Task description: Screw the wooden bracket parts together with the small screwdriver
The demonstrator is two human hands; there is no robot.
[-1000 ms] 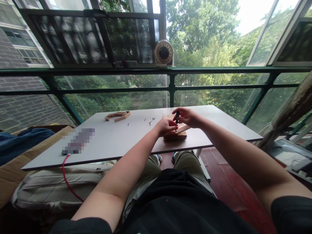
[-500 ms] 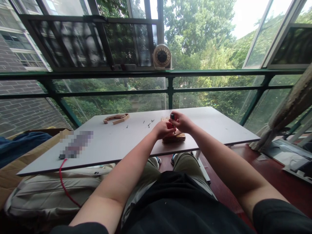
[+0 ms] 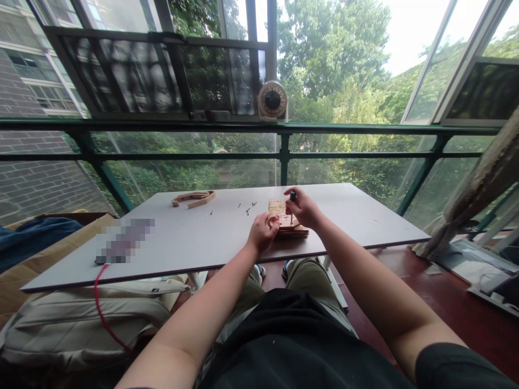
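My right hand (image 3: 303, 208) is closed round the dark handle of a screwdriver (image 3: 292, 196), held upright with its shaft pointing down at the wooden boards. Below it lies a small stack of wooden boards (image 3: 290, 234) near the table's front edge. My left hand (image 3: 263, 231) is closed at the left side of the stack, its fingers round a curved light-wood piece (image 3: 273, 217). The fingers partly hide that piece. Whether a screw sits under the screwdriver's tip is too small to tell.
Several loose screws (image 3: 248, 210) lie left of the boards on the white table (image 3: 227, 237). A curved wooden part (image 3: 193, 199) rests farther left. A blurred-out object (image 3: 125, 240) with a red cable (image 3: 99, 302) is at the left end. A small fan (image 3: 273, 101) stands by the window.
My left hand has moved from beside the screwdriver's shaft, left and down to the curved wooden piece. My right hand stays on the screwdriver, its index finger now lifted. The view has tilted slightly.
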